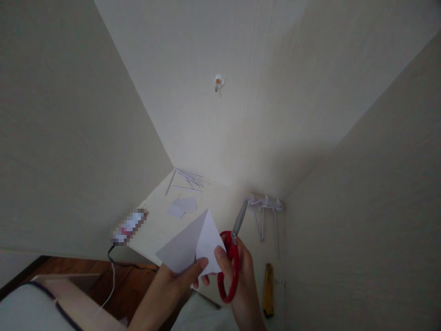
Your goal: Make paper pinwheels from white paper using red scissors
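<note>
Head view: two bare hands low in the frame, centre, over a pale table set into a wall corner.
Left hand (pixel 179 276): grasps the paper (pixel 193 246) by its lower edge, thumb on top, fingers beneath.
Paper: white, folded to a triangle, point up and slightly right, lifted above the table.
Right hand (pixel 241 280): closed through the red handles of the scissors (pixel 231 257), thumb tip touching the paper's lower right edge.
Scissors: long axis runs from the handles at lower centre up and right to the grey blades, which look closed; the blades lie just right of the paper's point, not on it.
Key relation: paper sits left of the blades, touching the right hand, with both hands about equally near.
Table (pixel 161 225): pale top, centre of frame.
Scraps (pixel 182 206): small white pieces, above the paper.
Strips (pixel 188 180): thin, at the far edge.
Pinwheels (pixel 266 207): white, on sticks, to the right.
Knife (pixel 268 289): yellow, lower right.
Hook (pixel 218 82): on the wall, upper centre.
</note>
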`<action>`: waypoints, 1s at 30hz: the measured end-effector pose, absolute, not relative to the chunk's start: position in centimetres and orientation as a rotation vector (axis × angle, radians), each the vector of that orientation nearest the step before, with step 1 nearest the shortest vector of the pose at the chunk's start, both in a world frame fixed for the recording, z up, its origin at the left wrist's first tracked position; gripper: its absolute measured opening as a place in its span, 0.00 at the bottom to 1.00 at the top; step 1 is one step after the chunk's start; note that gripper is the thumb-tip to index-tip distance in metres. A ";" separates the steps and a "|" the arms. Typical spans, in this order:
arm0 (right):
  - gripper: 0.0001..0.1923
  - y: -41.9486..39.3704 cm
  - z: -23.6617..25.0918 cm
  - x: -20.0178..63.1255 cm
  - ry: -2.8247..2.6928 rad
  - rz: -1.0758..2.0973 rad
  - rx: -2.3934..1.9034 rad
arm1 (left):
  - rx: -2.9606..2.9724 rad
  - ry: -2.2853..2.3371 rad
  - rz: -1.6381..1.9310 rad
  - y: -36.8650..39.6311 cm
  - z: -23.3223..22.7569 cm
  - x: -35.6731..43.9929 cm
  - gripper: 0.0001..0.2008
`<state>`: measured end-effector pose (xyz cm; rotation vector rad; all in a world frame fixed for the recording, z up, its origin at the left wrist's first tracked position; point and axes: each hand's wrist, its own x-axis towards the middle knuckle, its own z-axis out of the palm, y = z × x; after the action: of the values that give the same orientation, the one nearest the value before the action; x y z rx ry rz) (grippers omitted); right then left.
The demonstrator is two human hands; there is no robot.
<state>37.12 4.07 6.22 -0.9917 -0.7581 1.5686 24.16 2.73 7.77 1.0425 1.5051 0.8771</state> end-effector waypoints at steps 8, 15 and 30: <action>0.12 5.1 5.9 39.1 -0.752 1.339 -1.200 | 0.961 1.517 0.805 2.8 5.4 23.7 0.15; 0.11 6.0 5.2 40.3 -0.870 1.380 -1.244 | 1.004 1.431 0.737 3.9 6.3 23.9 0.15; 0.10 5.0 5.6 38.7 -0.991 1.239 -1.292 | 0.662 1.388 0.967 4.9 6.9 24.1 0.16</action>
<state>38.71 4.99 5.57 -1.2921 -0.9908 1.2387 24.06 4.86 6.92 0.6617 1.3875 0.9671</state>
